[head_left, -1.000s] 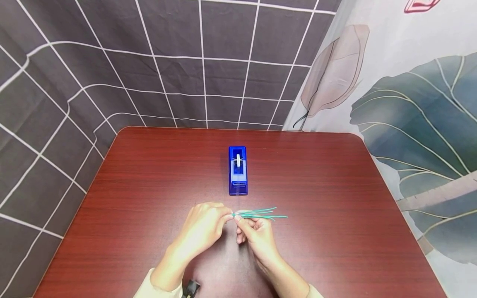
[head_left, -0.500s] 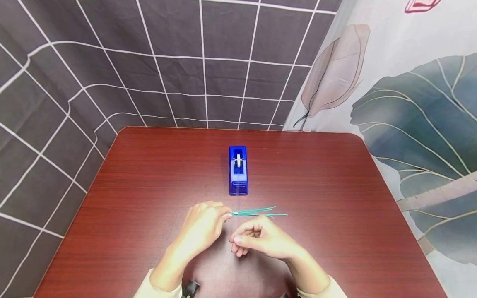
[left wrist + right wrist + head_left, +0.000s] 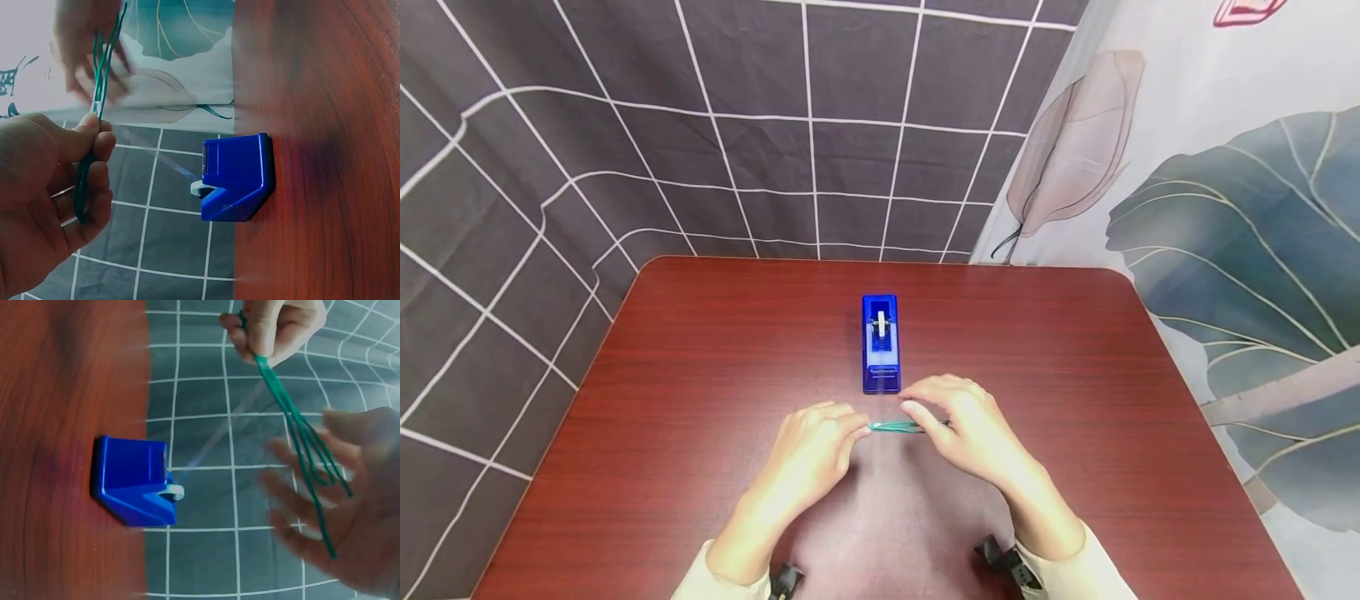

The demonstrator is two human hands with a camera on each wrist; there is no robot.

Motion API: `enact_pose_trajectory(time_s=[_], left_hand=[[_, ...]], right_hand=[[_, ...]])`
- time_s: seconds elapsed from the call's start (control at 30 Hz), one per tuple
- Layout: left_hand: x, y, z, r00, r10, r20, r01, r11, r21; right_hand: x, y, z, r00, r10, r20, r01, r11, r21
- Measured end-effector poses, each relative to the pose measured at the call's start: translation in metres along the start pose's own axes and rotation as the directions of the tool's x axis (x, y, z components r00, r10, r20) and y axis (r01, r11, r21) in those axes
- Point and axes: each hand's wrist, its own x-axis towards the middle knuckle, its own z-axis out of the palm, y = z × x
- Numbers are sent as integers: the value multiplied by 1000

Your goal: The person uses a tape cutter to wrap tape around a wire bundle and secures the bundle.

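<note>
My left hand point(image 3: 811, 446) pinches a bundle of thin green wire-like strands point(image 3: 300, 428) between thumb and fingers, over the table in front of the blue tape dispenser point(image 3: 881, 358). The strands' free ends point right in the head view and spread apart. Near the pinch, a whitish band point(image 3: 97, 107) shows around the bundle. A faint see-through strip of tape point(image 3: 215, 437) runs from the dispenser to the bundle. My right hand point(image 3: 973, 429), blurred in the wrist views, has its fingers extended and parted around the free ends, overlapping them in the head view.
The dispenser stands on the reddish-brown wooden table point(image 3: 715, 350), centred beyond both hands. A dark grid-patterned curtain point(image 3: 760, 150) hangs behind and left, and a pale leaf-print curtain point(image 3: 1210, 250) at the right. Black devices point(image 3: 1009, 565) sit at the wrists.
My right hand has let go of the bundle, dropped back toward me, then moved up and right to the strands' free ends. My left hand keeps its pinch in place.
</note>
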Motion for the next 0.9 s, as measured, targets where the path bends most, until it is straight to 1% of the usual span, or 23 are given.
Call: enact_pose_trajectory(time_s=[0.03, 0.07, 0.13, 0.17, 0.2, 0.27, 0.47, 0.57, 0.73, 0.8, 0.9], left_hand=[[0, 0, 0, 1000, 8, -10, -8, 1000, -2], [0, 0, 1, 1000, 15, -18, -15, 1000, -3], [0, -1, 2, 999, 25, -33, -26, 1000, -9], [0, -1, 2, 999, 29, -40, -30, 999, -12], [0, -1, 3, 998, 32, -45, -33, 999, -14], [0, -2, 4, 998, 35, -50, -36, 999, -14], [-2, -5, 7, 998, 38, -57, -38, 999, -8], [-3, -5, 7, 998, 33, -58, -34, 999, -22], [-3, -7, 8, 999, 6, -51, -10, 997, -78], [-2, -7, 7, 999, -14, -37, 10, 994, -110], [-1, -8, 5, 999, -52, 0, 51, 986, -157]], right_hand=[[-1, 1, 0, 997, 53, 65, -52, 998, -17], [-1, 2, 0, 986, 109, 124, -106, 994, -24], [-3, 3, 1, 956, 200, 214, -204, 979, -6], [-3, 3, 1, 942, 226, 247, -236, 972, 11], [-4, 3, 2, 933, 239, 268, -253, 967, 18], [-4, 3, 3, 925, 246, 290, -269, 962, 43], [-8, 5, 6, 914, 220, 342, -272, 956, 110], [-9, 6, 7, 913, 209, 350, -268, 955, 129], [-9, 8, 9, 928, 182, 326, -240, 959, 149], [-10, 9, 9, 936, 168, 309, -223, 963, 153], [-10, 10, 10, 947, 148, 284, -198, 967, 159]])
